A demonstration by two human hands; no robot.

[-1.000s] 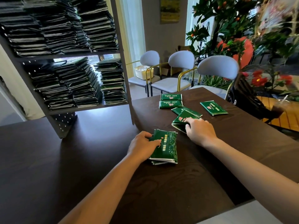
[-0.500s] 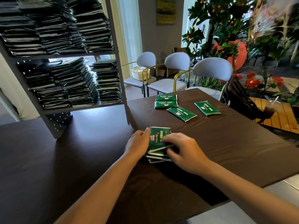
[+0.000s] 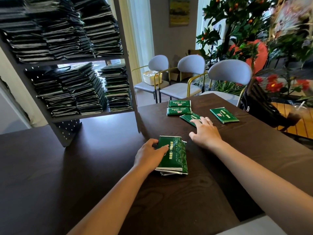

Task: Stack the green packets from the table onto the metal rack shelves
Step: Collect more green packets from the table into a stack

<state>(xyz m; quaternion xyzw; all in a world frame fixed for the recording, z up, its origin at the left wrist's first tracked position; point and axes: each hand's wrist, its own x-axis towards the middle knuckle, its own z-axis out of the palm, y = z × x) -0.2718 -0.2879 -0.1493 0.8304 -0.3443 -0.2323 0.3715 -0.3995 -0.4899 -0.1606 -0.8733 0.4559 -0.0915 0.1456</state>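
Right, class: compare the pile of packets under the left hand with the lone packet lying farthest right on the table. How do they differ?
The pile is several packets stacked; the lone packet is a single flat one. The left hand holds the pile at its edge, while nothing touches the lone packet. The pile lies near the person; the lone packet lies toward the table's far edge. Both are green with pale printed lettering and rest on the dark table.

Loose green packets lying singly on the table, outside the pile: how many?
4: two side by side at the far edge, one under the right hand's fingers, one furthest right.
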